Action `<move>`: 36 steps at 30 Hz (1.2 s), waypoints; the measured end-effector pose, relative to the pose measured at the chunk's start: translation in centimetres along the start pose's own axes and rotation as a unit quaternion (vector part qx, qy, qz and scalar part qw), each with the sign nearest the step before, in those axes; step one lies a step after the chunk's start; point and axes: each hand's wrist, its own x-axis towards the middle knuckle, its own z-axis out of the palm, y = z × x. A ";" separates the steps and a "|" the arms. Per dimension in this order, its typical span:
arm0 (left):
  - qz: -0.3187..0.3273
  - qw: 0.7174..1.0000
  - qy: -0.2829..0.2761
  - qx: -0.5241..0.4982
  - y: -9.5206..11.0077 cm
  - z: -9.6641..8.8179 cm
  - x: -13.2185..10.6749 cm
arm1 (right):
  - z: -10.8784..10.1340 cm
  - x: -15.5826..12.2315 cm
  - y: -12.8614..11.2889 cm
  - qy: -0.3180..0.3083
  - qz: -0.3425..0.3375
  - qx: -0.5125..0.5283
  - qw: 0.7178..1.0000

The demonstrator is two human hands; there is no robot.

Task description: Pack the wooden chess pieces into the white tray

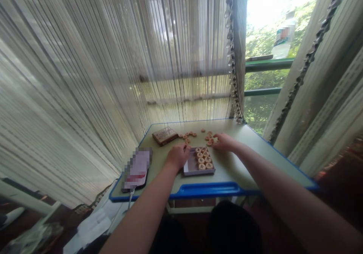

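Note:
A small shallow box point(189, 166) lies on the table point(241, 159) and holds several round wooden game pieces point(204, 157) in its right half. My left hand point(177, 155) rests curled at the box's left edge, fingertips pinched near its top corner; what they hold is too small to tell. My right hand point(224, 141) lies just beyond the box, fingers curled over loose wooden pieces point(209, 137) scattered on the table. More loose pieces point(189, 135) lie further back.
A wooden box lid point(165, 135) sits at the back left of the table. A phone point(137, 169) with a cable lies at the left edge. Sheer curtains point(113, 65) hang behind; a window point(266, 76) opens at the right. The table has a blue raised rim point(207, 189).

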 end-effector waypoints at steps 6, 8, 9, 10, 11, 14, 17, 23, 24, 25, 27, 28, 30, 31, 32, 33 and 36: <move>-0.004 0.996 0.084 -0.034 -0.6 -0.3 0.6 | 2.8 2.4 0.3 0.056 -0.098 -0.008 0.994; -0.038 0.992 0.118 -0.037 -1.5 -0.6 2.3 | 3.5 2.6 0.7 0.044 -0.116 0.000 0.992; -0.044 0.993 0.102 -0.027 -2.0 -0.7 3.4 | 3.6 2.7 0.8 0.037 -0.128 0.005 0.991; -0.033 0.998 0.056 -0.016 -2.4 -0.8 4.6 | 3.6 2.7 0.9 0.032 -0.138 0.009 0.990; -0.013 1.000 0.003 -0.007 -2.9 -0.8 5.7 | 3.5 2.7 0.9 0.028 -0.145 0.011 0.989; 0.021 0.997 -0.076 0.016 -3.8 -0.6 7.9 | 3.0 2.8 0.8 0.023 -0.147 0.017 0.989; 0.044 0.990 -0.132 0.013 -4.1 0.0 8.3 | 2.9 2.8 0.7 0.026 -0.148 0.025 0.988; 0.035 0.992 -0.117 0.006 -4.5 0.4 7.5 | 3.8 3.2 1.1 0.051 -0.154 0.029 0.986; 0.037 0.993 -0.110 0.019 -4.5 0.4 7.4 | 3.9 3.2 1.2 0.059 -0.156 0.033 0.985; 0.044 0.993 -0.106 0.035 -4.4 0.3 7.3 | 4.0 3.3 1.2 0.069 -0.161 0.037 0.984; 0.064 0.990 -0.107 0.070 -4.0 0.3 7.1 | 3.8 3.2 1.2 0.088 -0.176 0.045 0.980; 0.074 0.988 -0.106 0.087 -3.8 0.2 7.1 | 3.6 3.0 1.1 0.096 -0.185 0.047 0.977; 0.081 0.986 -0.089 0.118 -3.4 0.1 7.0 | 2.9 2.4 0.7 0.103 -0.209 0.053 0.971; 0.073 0.987 -0.073 0.127 -3.2 0.0 7.0 | 2.5 2.0 0.4 0.101 -0.220 0.066 0.968; 0.061 0.988 -0.059 0.129 -3.1 -0.2 7.0 | 2.1 1.5 0.1 0.094 -0.231 0.090 0.964; 0.047 0.989 -0.054 0.128 -2.9 -0.4 7.0 | 1.8 1.1 -0.2 0.081 -0.236 0.124 0.960; -0.001 0.988 -0.088 0.125 -2.5 -1.5 6.9 | 1.3 0.4 -0.7 0.042 -0.214 0.218 0.951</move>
